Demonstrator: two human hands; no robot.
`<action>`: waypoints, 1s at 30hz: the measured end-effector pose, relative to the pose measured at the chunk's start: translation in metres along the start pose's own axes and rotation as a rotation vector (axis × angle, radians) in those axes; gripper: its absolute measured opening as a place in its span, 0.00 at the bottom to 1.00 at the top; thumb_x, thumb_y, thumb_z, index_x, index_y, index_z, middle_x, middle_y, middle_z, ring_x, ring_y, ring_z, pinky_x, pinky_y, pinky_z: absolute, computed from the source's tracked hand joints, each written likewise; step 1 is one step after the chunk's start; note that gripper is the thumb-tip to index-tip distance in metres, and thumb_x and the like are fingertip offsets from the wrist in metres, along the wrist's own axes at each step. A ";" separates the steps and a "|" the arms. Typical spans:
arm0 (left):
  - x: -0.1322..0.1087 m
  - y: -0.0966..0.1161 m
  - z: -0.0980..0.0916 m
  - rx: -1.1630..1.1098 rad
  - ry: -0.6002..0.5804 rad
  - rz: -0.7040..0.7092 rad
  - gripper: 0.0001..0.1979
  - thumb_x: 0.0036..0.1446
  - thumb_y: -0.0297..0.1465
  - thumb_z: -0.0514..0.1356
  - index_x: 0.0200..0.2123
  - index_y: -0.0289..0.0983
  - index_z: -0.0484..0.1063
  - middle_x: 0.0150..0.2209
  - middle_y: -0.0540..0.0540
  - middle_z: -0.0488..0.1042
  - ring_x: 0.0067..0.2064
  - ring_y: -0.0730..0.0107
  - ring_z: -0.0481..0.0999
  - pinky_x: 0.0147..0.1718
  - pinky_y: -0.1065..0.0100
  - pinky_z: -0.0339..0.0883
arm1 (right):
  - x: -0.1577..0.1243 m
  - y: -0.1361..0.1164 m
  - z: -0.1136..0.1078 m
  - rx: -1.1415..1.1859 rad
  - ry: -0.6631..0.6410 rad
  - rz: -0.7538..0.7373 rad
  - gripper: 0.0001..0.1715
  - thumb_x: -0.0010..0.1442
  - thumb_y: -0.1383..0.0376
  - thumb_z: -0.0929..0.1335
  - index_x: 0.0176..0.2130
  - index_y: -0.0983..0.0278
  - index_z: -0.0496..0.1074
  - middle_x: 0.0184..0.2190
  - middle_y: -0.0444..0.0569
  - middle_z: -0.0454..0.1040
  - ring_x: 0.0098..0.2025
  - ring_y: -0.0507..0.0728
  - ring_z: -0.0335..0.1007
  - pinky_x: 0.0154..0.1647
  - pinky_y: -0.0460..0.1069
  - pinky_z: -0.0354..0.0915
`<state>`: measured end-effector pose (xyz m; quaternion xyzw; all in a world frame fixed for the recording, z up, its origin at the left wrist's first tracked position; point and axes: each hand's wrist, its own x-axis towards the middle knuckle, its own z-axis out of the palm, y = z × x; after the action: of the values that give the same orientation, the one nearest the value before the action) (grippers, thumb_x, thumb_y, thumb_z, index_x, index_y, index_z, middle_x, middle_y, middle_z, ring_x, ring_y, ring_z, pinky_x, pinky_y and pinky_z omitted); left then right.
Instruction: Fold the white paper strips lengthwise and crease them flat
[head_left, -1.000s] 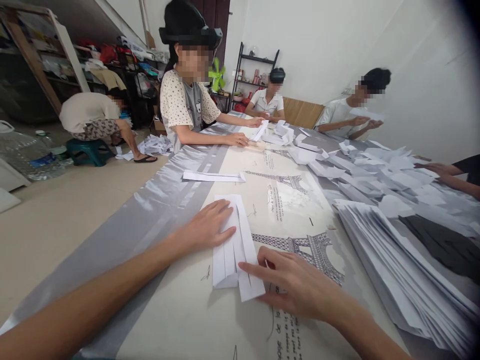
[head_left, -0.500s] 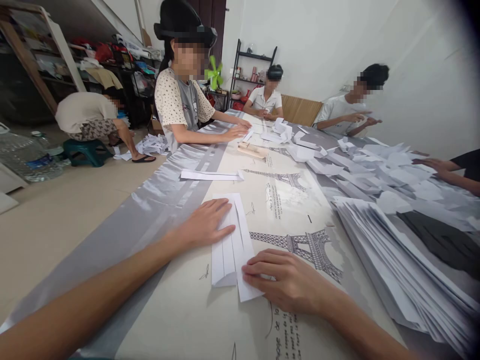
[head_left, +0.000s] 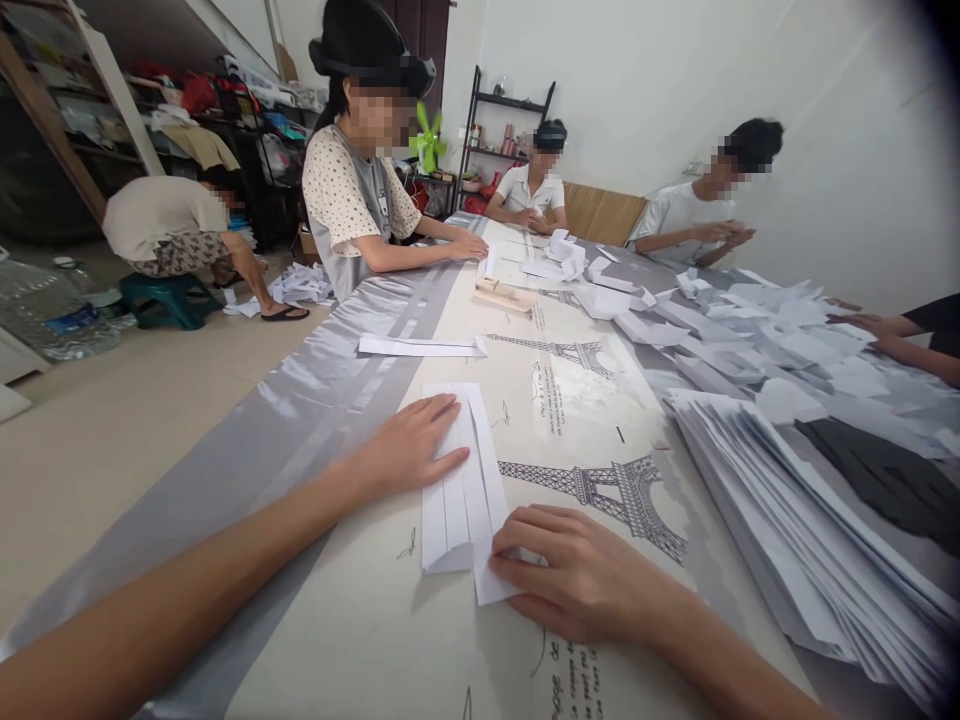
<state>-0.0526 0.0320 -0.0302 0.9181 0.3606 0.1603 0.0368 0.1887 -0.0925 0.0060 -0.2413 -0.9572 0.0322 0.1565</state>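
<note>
A white sheet of paper point(head_left: 448, 500) with several lengthwise creases lies before me on the tablecloth. Its right-hand strip is folded and stands slightly off the rest. My left hand point(head_left: 412, 440) rests on the sheet's upper left part, fingers stretched out and thumb apart, pressing it down. At the lower right corner, my right hand point(head_left: 574, 570) pinches the folded strip's edge between bent fingers and thumb; part of that grip is hidden behind the fingers. Beyond the sheet lies a narrow folded paper strip point(head_left: 420, 346).
A thick stack of white paper point(head_left: 780, 520) lies to the right beside a dark cloth point(head_left: 885, 475). Behind it spreads a heap of folded papers point(head_left: 750, 330). A wooden piece point(head_left: 504, 295) lies farther up the table. Several people sit around; one crouches on a green stool point(head_left: 171, 300).
My right hand has shifted slightly right, its fingers more bent around the strip's edge. My left hand stays in place. The co-worker at the far left side of the table has drawn their hands slightly left.
</note>
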 end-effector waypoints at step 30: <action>0.001 0.002 -0.002 0.004 -0.015 0.011 0.30 0.69 0.46 0.49 0.65 0.32 0.59 0.67 0.33 0.62 0.67 0.48 0.63 0.64 0.53 0.59 | 0.011 -0.010 0.017 0.490 0.029 0.465 0.11 0.68 0.66 0.67 0.33 0.63 0.75 0.33 0.46 0.71 0.32 0.52 0.66 0.33 0.48 0.64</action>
<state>-0.0510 0.0311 -0.0274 0.9214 0.3556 0.1527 0.0367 0.1695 -0.0955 -0.0059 -0.4087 -0.8381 0.2925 0.2120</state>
